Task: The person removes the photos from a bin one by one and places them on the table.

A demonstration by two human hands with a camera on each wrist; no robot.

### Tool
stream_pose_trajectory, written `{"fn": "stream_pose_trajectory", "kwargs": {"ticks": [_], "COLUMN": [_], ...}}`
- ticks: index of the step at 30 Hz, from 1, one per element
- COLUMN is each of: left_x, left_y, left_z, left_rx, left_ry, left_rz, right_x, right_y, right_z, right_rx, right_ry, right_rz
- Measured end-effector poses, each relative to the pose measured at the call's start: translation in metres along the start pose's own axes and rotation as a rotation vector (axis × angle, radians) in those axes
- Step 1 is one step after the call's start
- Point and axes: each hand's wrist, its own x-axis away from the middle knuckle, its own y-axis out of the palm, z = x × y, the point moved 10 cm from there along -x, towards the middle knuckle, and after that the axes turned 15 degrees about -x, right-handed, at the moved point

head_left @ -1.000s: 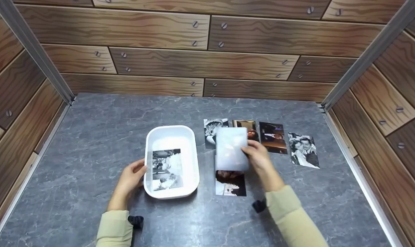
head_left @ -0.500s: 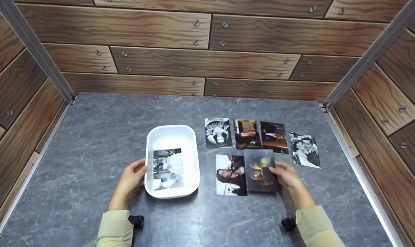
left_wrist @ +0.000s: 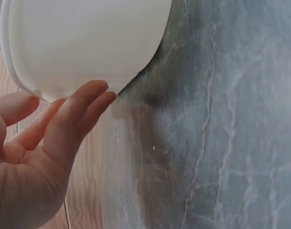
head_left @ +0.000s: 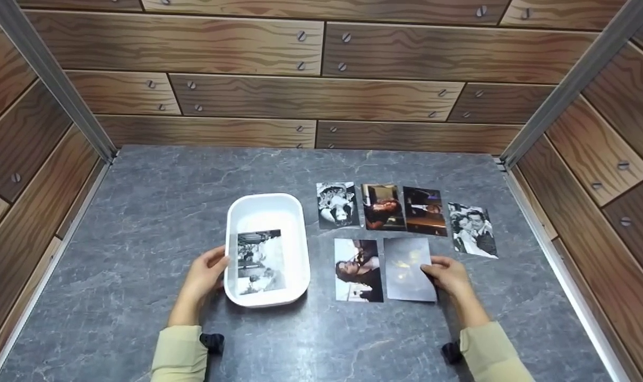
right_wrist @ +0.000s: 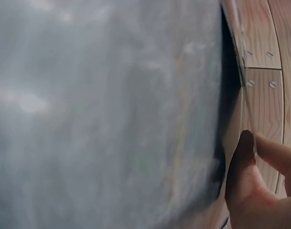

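In the head view, my left hand (head_left: 203,275) grips the left side of a white plastic tub (head_left: 304,254). The left wrist view shows the thumb (left_wrist: 18,108) at its rim and the fingers (left_wrist: 71,114) against the outer wall. A black-and-white photo (head_left: 259,262) lies inside the tub. My right hand (head_left: 449,278) pinches the right edge of a glossy photo (head_left: 410,270), whose picture is washed out by glare. That photo is just right of a colour photo of a person (head_left: 358,270). In the right wrist view, thumb and finger hold its thin edge.
Behind the held photo is a row of photos: a black-and-white one (head_left: 337,206), two dark colour ones (head_left: 383,208), and a black-and-white couple (head_left: 472,231) at the right. The grey marbled tabletop (head_left: 151,212) is bounded by wood-patterned walls (head_left: 247,48).
My right hand has moved right and toward me with the photo, from over the row and the colour photo to beside the latter. The left hand and tub stay put.
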Motion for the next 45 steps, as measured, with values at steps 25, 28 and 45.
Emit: {"fn": "stream_pose_trajectory", "kwargs": {"ticks": [25, 28, 45], "left_x": [-0.003, -0.003, 0.000], "left_y": [0.001, 0.001, 0.000], "left_z": [0.003, 0.002, -0.002], "left_rx": [0.020, 0.015, 0.027], "left_ry": [0.003, -0.001, -0.004], "left_rz": [-0.011, -0.013, -0.009], "right_x": [0.005, 0.009, 0.068], "right_y": [0.037, 0.069, 0.263], "right_z": [-0.077, -0.092, -0.102], "right_rx": [0.024, -0.196, -0.293], "right_ry": [-0.164, -0.180, -0.201], "right_rz": [-0.020, -0.059, -0.429]}}
